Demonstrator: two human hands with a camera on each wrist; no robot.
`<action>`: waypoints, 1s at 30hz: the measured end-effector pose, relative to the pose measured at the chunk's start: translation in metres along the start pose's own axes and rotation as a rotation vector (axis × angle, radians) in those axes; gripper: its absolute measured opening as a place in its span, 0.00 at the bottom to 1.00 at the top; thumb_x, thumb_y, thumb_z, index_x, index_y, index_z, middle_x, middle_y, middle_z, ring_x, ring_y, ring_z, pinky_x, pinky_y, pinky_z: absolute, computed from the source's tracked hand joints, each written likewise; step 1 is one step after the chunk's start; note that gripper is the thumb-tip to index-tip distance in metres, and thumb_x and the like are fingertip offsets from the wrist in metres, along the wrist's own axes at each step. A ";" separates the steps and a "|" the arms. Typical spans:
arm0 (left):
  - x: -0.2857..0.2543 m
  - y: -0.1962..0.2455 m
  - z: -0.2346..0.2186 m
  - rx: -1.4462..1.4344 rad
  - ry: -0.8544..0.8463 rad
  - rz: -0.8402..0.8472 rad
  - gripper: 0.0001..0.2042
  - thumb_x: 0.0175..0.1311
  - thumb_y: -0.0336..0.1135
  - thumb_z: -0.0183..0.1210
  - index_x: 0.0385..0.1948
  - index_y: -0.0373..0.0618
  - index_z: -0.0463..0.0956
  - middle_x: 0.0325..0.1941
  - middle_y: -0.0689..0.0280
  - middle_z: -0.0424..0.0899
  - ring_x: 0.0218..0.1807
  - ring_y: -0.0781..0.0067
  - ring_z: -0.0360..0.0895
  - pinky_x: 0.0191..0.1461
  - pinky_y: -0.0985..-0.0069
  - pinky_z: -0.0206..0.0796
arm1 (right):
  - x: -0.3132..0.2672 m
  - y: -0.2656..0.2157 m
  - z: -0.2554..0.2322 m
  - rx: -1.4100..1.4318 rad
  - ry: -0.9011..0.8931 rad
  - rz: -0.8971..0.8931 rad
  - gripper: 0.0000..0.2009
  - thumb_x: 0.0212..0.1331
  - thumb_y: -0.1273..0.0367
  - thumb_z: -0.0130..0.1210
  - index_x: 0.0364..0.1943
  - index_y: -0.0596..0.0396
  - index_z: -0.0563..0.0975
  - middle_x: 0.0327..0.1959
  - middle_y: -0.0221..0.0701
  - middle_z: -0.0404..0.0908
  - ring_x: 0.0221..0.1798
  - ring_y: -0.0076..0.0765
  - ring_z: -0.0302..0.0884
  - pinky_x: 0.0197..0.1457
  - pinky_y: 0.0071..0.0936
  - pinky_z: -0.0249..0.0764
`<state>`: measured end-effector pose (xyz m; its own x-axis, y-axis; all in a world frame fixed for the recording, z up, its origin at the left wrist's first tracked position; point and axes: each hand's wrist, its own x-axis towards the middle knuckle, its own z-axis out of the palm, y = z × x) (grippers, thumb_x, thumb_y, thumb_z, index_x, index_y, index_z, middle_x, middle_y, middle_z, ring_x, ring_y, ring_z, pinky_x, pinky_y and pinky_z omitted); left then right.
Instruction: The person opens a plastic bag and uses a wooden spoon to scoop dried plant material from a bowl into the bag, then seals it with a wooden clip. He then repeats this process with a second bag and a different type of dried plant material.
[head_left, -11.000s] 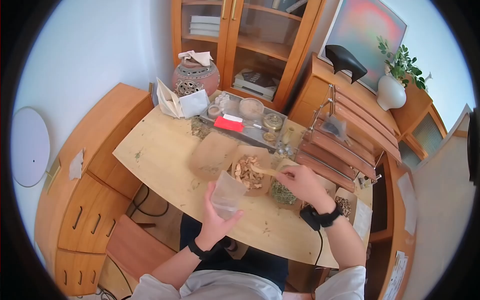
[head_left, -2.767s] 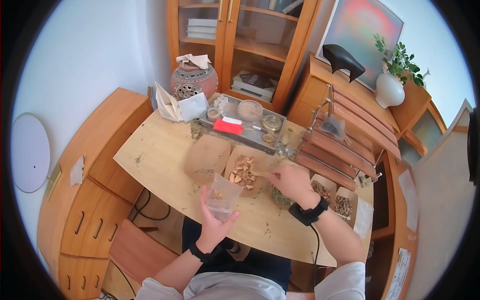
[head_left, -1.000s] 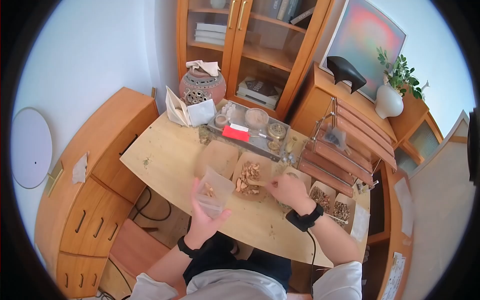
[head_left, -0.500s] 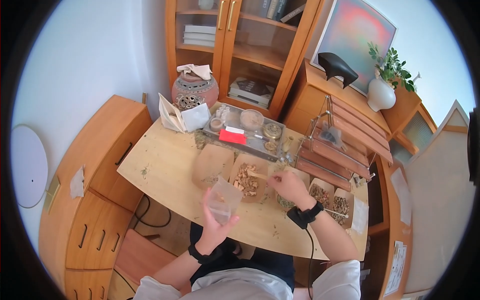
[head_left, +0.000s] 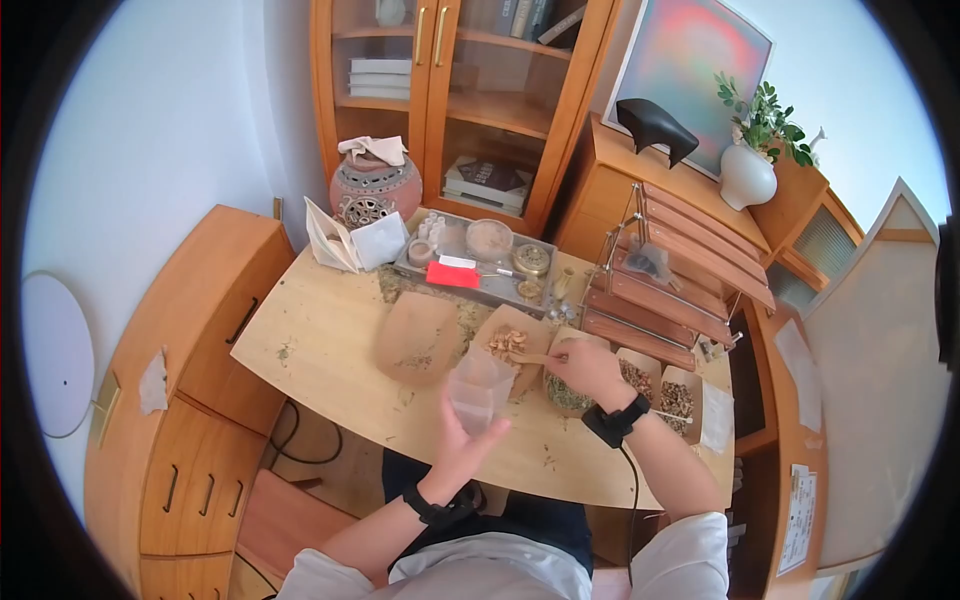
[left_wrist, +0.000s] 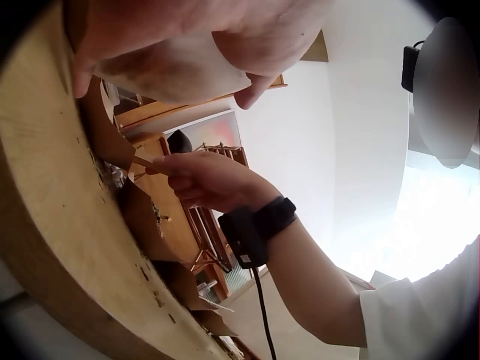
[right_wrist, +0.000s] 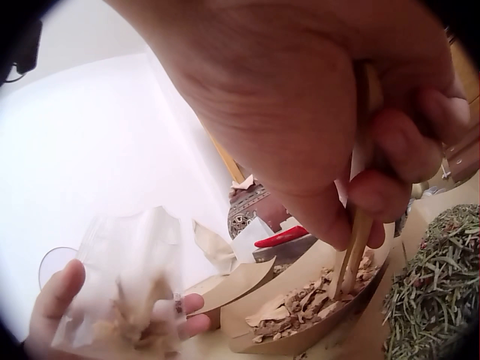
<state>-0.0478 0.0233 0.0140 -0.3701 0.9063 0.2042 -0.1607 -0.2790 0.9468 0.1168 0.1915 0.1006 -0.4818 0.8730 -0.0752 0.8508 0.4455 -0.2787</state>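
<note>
In the head view my left hand (head_left: pixel 458 445) grips a translucent pouch (head_left: pixel 480 388) near the table's front. The pouch's mouth faces up, and pale brown dried pieces show inside it in the right wrist view. Between thumb and fingers, my right hand (head_left: pixel 592 370) pinches a pale wooden scoop (right_wrist: pixel 358 229). Its far end dips among dried wood-like slices (right_wrist: pixel 296 311) in a brown paper tray (head_left: pixel 500 320). Just right of that lies a tray of green needle-like dried herb (right_wrist: pixel 435 285), under the right hand in the head view.
A paper tray (head_left: pixel 415 340) with only scraps sits left of the pouch. Two trays of mixed dried bits (head_left: pixel 677 400) stand to the right. Behind are a grey tray (head_left: pixel 480 292) with jars and a red item, and a wooden tiered rack (head_left: pixel 660 305). Crumbs dot the table (head_left: pixel 330 375).
The pouch, which leaned further left, has shifted right toward the slices' tray. The right hand keeps the scoop at the slices. Pieces appear in the pouch that were not visible 11 seconds ago.
</note>
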 end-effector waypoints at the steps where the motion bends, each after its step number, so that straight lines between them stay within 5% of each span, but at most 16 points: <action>1: -0.001 0.006 0.001 -0.028 0.009 -0.014 0.47 0.56 0.32 0.70 0.73 0.41 0.43 0.70 0.56 0.58 0.70 0.63 0.60 0.72 0.64 0.56 | 0.000 0.002 -0.001 0.005 -0.001 0.000 0.13 0.59 0.56 0.57 0.37 0.46 0.86 0.35 0.37 0.86 0.40 0.47 0.84 0.43 0.41 0.79; 13: 0.072 0.082 -0.092 0.114 0.274 0.014 0.42 0.62 0.32 0.65 0.73 0.41 0.43 0.67 0.57 0.64 0.68 0.65 0.63 0.68 0.68 0.61 | -0.007 -0.010 -0.004 0.014 -0.063 -0.062 0.12 0.57 0.57 0.57 0.37 0.45 0.87 0.36 0.36 0.86 0.41 0.46 0.84 0.45 0.40 0.80; 30: 0.118 0.054 -0.105 0.020 0.066 -0.099 0.36 0.65 0.31 0.61 0.72 0.44 0.48 0.69 0.59 0.64 0.71 0.65 0.62 0.73 0.67 0.55 | -0.013 0.003 -0.022 0.115 -0.005 0.033 0.12 0.58 0.57 0.57 0.35 0.47 0.86 0.35 0.39 0.86 0.40 0.48 0.84 0.44 0.41 0.79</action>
<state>-0.1963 0.0814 0.0625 -0.4129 0.9060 0.0928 -0.1815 -0.1817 0.9665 0.1301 0.1854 0.1223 -0.4554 0.8857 -0.0906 0.8364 0.3908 -0.3843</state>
